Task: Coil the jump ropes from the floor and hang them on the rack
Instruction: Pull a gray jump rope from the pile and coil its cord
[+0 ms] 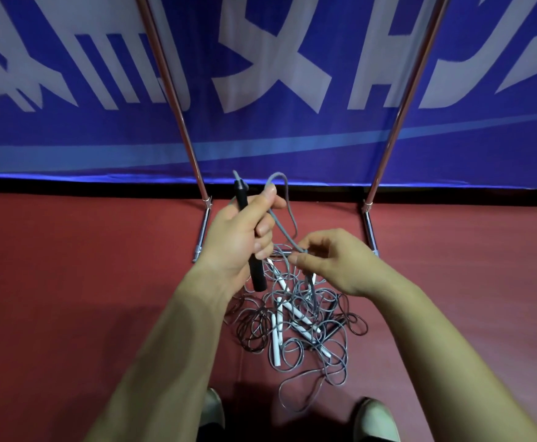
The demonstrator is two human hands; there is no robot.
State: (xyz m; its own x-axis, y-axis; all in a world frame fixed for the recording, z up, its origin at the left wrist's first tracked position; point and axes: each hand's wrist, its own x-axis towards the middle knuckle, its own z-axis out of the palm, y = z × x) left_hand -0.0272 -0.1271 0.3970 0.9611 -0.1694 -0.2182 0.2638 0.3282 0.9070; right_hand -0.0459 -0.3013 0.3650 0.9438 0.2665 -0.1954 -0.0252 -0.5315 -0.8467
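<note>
We're looking down at a dark red sports floor, matte and smooth. Behind it a big blue banner with huge white lettering fills the whole back wall, with a black strip along its foot. The rack stands right in front of that banner: two chrome uprights rising out of frame, each ending in a short chrome foot bar flat on the floor.

Between those feet lies the pile of jump ropes, a loose tangle of grey cord with several white handles poking through and a darker black cord looped at its left edge.

Above the pile, the left hand has its fingers wrapped round a black handle, held nearly upright. A grey rope arcs up from it and drops to the right hand, whose thumb and forefinger pinch the cord, the other fingers loosely curled. Two pale shoes sit at the bottom edge.
</note>
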